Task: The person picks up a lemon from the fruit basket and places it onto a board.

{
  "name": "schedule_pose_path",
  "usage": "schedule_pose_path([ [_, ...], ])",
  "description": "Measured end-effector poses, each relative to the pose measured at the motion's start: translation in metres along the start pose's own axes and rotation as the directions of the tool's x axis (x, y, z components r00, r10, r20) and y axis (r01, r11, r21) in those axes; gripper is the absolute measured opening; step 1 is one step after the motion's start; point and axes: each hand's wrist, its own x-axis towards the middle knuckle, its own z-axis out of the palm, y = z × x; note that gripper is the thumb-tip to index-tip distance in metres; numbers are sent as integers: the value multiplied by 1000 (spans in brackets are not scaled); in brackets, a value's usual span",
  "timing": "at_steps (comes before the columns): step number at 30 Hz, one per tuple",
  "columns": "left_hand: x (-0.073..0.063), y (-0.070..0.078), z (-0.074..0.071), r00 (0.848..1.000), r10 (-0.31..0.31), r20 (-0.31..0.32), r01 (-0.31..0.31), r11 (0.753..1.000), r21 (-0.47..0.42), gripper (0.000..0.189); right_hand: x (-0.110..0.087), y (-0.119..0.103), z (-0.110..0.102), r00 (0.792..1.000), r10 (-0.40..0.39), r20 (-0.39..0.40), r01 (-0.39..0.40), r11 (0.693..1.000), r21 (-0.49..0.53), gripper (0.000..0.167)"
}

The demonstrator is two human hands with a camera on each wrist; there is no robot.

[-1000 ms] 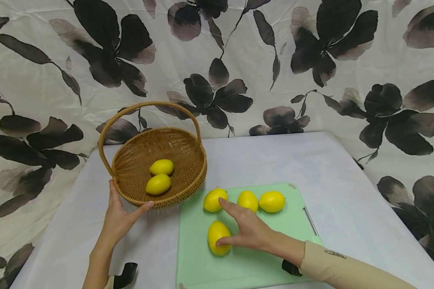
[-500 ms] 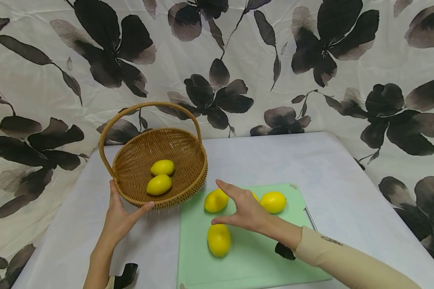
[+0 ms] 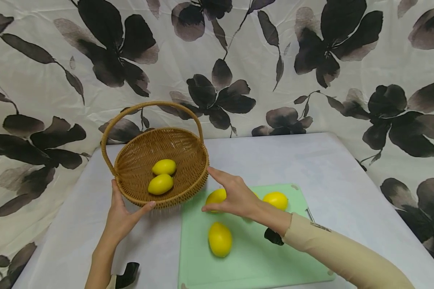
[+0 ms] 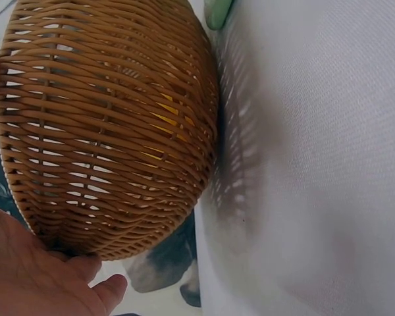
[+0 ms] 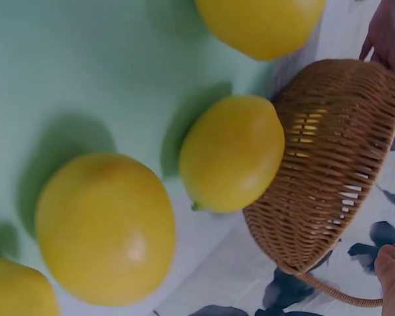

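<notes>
My left hand [image 3: 121,218] holds the brown wicker basket [image 3: 199,182] by its rim, thumb at the front and fingers on the left side. In the left wrist view, the fingers [image 4: 85,266] lie against the woven wall. Two lemons [image 3: 160,184] sit inside the basket. My right hand [image 3: 235,200] reaches toward it with thumb and fingers spread; the forefinger is right at the right rim, and nothing is in its grasp. Beneath that hand is a green cutting board [image 3: 260,261] with several lemons: one in front [image 3: 220,239], others behind, partly hidden by the hand.
A white cloth covers the table [image 3: 365,208], and a floral curtain [image 3: 267,88] hangs behind it. The basket's arched handle [image 3: 150,103] rises above the rim. At the board's right side is a metal handle [image 3: 310,215].
My right hand has moved up and left, from beside the front lemon to the basket's right rim. The left hand keeps its hold; basket and lemons stay in place.
</notes>
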Motion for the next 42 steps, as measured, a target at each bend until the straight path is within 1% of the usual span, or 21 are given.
schedule_pose_path([
  [6, 1, 0, 1, 1000, 10, -1, -10, 1000, -3, 124, 16, 2, 2, 999, -40, 11, 40, 999, -9, 95],
  [11, 1, 0, 1, 1000, 13, -1, -13, 1000, 5, 125, 28, 4, 1, 999, -47, 7, 47, 998, -33, 93],
  [16, 0, 0, -1, 1000, 5, -4, -5, 1000, 4, 125, 41, 4, 0, 1000, -20, 18, 21, 999, -43, 93],
  [26, 0, -2, 0, 1000, 22, -6, -22, 1000, -11, 125, 65, 7, -5, 999, 11, 44, -8, 998, -70, 93],
  [30, 0, -2, 0, 1000, 16, 2, -15, 1000, -8, 125, 71, 8, -6, 997, 42, 63, -37, 996, -79, 94],
  [36, -1, -2, 1, 1000, 22, -11, -22, 1000, -13, 125, 82, 8, -5, 990, 94, 101, -84, 992, -94, 96],
  [42, -1, -3, 2, 999, 28, -23, -28, 999, -22, 125, 96, 4, -4, 987, 103, 124, -87, 988, -125, 96],
])
